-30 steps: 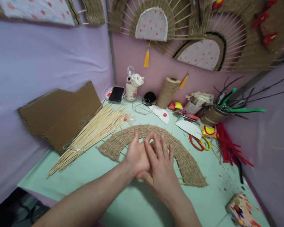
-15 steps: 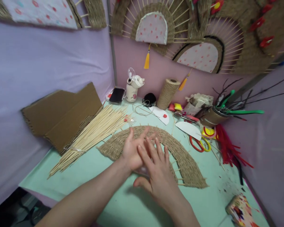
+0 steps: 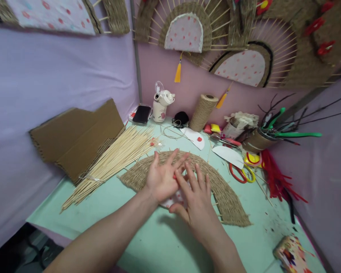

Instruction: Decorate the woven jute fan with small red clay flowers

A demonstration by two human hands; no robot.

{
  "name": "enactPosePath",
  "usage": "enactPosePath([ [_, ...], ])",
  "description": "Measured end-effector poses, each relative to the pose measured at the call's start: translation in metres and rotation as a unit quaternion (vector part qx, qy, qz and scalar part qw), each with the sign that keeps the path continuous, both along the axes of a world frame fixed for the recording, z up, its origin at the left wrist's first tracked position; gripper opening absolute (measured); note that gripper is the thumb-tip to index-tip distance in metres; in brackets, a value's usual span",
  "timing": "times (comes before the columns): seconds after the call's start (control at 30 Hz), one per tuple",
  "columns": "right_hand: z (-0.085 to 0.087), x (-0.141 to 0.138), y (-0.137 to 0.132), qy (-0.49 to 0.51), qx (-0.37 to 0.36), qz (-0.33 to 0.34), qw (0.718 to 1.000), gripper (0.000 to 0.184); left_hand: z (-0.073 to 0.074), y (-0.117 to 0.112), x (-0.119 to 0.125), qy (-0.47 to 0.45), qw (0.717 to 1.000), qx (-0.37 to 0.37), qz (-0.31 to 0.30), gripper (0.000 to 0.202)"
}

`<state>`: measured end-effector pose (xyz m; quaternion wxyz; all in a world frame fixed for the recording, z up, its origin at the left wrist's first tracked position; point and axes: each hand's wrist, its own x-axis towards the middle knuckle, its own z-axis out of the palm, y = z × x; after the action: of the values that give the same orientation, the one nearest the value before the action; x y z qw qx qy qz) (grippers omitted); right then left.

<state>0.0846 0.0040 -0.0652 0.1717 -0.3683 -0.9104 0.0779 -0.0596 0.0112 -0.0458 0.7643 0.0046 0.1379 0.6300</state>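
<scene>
My left hand (image 3: 165, 178) is palm up with its fingers spread, above a woven twine fan (image 3: 230, 201) on the table. A small red lump (image 3: 174, 176) shows on its palm near the finger bases; its material is too small to tell. My right hand (image 3: 196, 201) is palm down and tilted, fingers apart, with its fingertips over the left palm's edge beside the red lump. Below the hands, part of the fan's white centre with red dots (image 3: 167, 203) shows; the rest is hidden.
Bundled thin sticks (image 3: 110, 163) and cardboard (image 3: 82, 136) lie left. Behind stand a twine spool (image 3: 203, 112) and a white bottle (image 3: 159, 110). At right are scissors (image 3: 238, 173), red strips (image 3: 272, 178), a tool holder (image 3: 255, 141) and a paint-stained block (image 3: 291, 252).
My right hand has shifted slightly right, its fingers less over the left palm. The red lump and the dotted fan centre now show between the hands.
</scene>
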Motion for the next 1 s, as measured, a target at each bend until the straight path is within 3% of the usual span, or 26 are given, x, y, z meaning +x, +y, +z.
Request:
enactPosePath([
  [0.07,0.0,0.0,0.0,0.001,-0.006,-0.016,1.0,0.08,0.0,-0.002,0.006,-0.009,0.999,-0.024,-0.034,0.077],
  [0.17,0.003,-0.002,-0.003,-0.008,-0.013,0.018,1.0,0.083,-0.001,-0.003,0.011,-0.007,0.995,-0.056,-0.078,0.078],
  [0.27,0.005,-0.002,-0.004,-0.018,-0.018,0.051,0.998,0.079,-0.001,-0.001,0.003,0.0,0.999,-0.022,-0.037,0.075],
  [0.37,0.003,0.0,0.0,-0.01,-0.02,0.012,1.0,0.077,-0.002,0.0,0.0,-0.007,1.0,0.005,0.0,0.075],
  [0.43,0.002,0.0,0.001,-0.005,-0.017,-0.015,1.0,0.08,-0.004,-0.001,0.005,-0.013,0.999,-0.009,-0.035,0.077],
  [0.53,0.003,-0.003,-0.003,-0.01,-0.01,0.003,1.0,0.085,-0.007,-0.002,0.012,-0.014,0.994,-0.038,-0.1,0.08],
  [0.67,0.008,-0.006,-0.007,-0.026,-0.036,0.066,0.997,0.086,-0.004,0.002,0.001,0.008,0.999,-0.032,-0.024,0.081],
  [0.77,0.008,-0.003,-0.003,-0.029,-0.06,0.036,0.997,0.087,-0.003,0.002,0.001,0.005,0.999,-0.037,0.006,0.08],
  [0.9,0.009,-0.001,-0.003,-0.027,-0.073,-0.002,0.997,0.086,-0.006,-0.002,0.018,0.015,0.992,-0.08,-0.096,0.083],
  [1.0,0.011,-0.003,-0.008,-0.027,-0.085,0.049,0.995,0.086,-0.006,-0.001,0.016,0.029,0.993,-0.077,-0.087,0.084],
])
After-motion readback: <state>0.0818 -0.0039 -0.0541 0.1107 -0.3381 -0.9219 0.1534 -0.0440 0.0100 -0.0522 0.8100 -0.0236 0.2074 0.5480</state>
